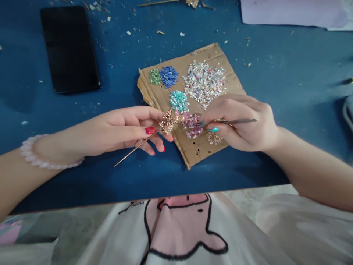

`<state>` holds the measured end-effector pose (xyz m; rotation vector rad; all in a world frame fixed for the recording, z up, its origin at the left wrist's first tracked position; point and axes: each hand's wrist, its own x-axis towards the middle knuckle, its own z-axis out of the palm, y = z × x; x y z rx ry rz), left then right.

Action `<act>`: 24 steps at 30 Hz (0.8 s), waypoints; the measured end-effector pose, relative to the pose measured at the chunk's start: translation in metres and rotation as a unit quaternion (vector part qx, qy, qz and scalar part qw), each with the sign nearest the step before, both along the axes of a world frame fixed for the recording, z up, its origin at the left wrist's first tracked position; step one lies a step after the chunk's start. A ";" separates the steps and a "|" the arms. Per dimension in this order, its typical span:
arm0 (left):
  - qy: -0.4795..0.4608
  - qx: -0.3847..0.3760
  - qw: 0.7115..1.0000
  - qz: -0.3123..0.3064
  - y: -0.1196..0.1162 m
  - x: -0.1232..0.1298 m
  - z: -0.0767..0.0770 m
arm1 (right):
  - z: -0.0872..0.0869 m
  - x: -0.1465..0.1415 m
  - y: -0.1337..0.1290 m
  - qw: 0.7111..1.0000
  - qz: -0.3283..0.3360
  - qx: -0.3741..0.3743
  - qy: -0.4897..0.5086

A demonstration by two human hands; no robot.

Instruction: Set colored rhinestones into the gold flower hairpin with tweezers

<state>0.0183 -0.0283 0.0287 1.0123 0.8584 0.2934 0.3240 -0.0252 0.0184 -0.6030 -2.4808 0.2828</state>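
Between thumb and fingers, my left hand (121, 129) pinches a gold wire ornament (168, 122), whose long thin stem points down and to the left. My right hand (239, 121) is closed on a slim metal tool (239, 120), held nearly level, with its tip by the pink chips (193, 125). Both hands are over a piece of cardboard (198, 156). On it lie piles of small chips: green (154, 77), blue (168, 76), turquoise (179, 101), whitish mixed (204, 81) and gold-brown (213, 138), the last partly hidden by my right hand.
A black phone (70, 49) lies at the upper left of the blue table (118, 44). A pale purple sheet (292, 13) is at the upper right. Another thin gold stem (160, 3) lies at the top edge. Small scraps are scattered about. The table's front edge runs below my hands.
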 end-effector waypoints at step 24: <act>0.011 0.007 1.000 -0.022 0.000 0.000 0.002 | 0.002 0.002 0.000 1.000 0.017 -0.006 0.003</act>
